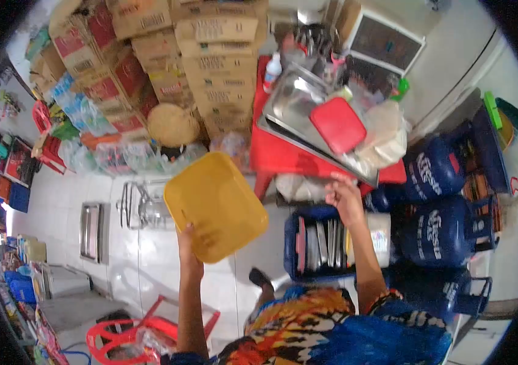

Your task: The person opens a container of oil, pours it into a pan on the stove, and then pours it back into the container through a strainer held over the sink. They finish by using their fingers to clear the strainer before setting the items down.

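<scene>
My left hand [191, 249] grips the lower left edge of a yellow plastic tray [216, 201] with rounded corners. The thumb lies on the near face, and the tray is held up above the floor. My right hand [346, 202] is raised just in front of the red table [308, 163], its fingers loosely bent and apart, with nothing seen in them. On that table a red plastic tray or lid [338, 125] rests partly over a large shallow metal tray [292, 100]. Beside it lies a pale plastic-wrapped bundle [384, 137].
Stacked cardboard boxes [219, 79] stand behind. A blue crate [290, 258] with upright flat items is below my right hand, near several dark blue containers [432, 234]. A metal rack [143, 205], a metal tray [91, 233] and a red plastic chair [110, 337] are at left.
</scene>
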The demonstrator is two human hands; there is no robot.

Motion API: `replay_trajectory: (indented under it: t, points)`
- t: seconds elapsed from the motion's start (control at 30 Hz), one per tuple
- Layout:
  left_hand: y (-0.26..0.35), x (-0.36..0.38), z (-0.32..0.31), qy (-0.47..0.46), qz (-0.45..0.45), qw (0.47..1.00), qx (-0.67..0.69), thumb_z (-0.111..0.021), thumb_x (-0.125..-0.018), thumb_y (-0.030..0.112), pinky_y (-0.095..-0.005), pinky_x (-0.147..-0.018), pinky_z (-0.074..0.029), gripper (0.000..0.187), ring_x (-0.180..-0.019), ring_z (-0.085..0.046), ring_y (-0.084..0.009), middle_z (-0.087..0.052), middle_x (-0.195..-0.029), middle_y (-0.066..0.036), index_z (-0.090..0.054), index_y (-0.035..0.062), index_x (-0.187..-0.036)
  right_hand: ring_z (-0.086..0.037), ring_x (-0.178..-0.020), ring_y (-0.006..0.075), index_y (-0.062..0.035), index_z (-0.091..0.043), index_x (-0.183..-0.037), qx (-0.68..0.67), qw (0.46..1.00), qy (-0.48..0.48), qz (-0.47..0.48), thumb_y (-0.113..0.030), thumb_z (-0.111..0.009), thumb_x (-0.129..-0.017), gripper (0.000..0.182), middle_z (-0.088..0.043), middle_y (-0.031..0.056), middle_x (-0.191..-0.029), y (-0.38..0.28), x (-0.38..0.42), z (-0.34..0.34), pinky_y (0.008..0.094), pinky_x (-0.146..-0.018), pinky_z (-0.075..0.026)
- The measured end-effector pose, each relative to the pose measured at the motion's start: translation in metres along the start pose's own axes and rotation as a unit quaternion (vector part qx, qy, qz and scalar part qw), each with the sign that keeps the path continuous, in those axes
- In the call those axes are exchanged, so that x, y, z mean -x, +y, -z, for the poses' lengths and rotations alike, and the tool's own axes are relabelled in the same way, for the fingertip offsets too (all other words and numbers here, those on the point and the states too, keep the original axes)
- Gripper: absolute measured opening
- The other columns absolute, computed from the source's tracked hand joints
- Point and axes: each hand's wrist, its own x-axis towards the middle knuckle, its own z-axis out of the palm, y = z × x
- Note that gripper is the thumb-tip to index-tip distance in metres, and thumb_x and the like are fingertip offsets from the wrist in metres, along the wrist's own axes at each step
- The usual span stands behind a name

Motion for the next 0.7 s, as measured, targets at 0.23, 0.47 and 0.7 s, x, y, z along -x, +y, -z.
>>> replay_trajectory:
  t: [0.23,0.47,0.7]
  points:
    - [0.029,-0.063,-0.064,-0.101,-0.103,0.988,0.045,-0.044,-0.095,0.045,-0.0429,-0.090,-0.047,0.056,-0.104,-0.056,-0.0252,-0.052,-0.119,-0.010,-0.037,0.0060,-0.134,-0.061,-0.077,0.0148,-0.0027,-0.049,-0.122,0.003,0.970,0.007,0.243,-0.012,-0.062,-0.087,0.039,-0.060,0.0065,-0.087,-0.033,-0.032,-0.028,0.0280,-0.069,-0.054]
    - [0.023,-0.146,-0.174,-0.216,-0.062,0.974,-0.033,-0.052,-0.094,0.026,-0.0367,-0.093,-0.045,0.057,-0.114,-0.050,-0.0210,-0.046,-0.128,-0.009,-0.024,0.0089,-0.140,-0.059,-0.069,0.0152,-0.0025,-0.041,-0.129,0.061,0.913,0.149,0.376,-0.005,-0.058,-0.084,0.048,-0.057,0.0065,-0.083,-0.065,0.005,-0.004,0.0285,-0.058,-0.053]
    - [0.004,-0.244,-0.243,-0.300,-0.101,0.945,-0.081,-0.053,-0.093,0.019,-0.0355,-0.098,-0.041,0.058,-0.121,-0.044,-0.0223,-0.043,-0.131,-0.012,-0.024,0.0072,-0.141,-0.058,-0.074,0.0140,-0.0030,-0.038,-0.132,0.056,0.856,0.246,0.450,-0.005,-0.053,-0.086,0.048,-0.058,0.0071,-0.084,-0.099,-0.066,0.019,0.0280,-0.058,-0.054]
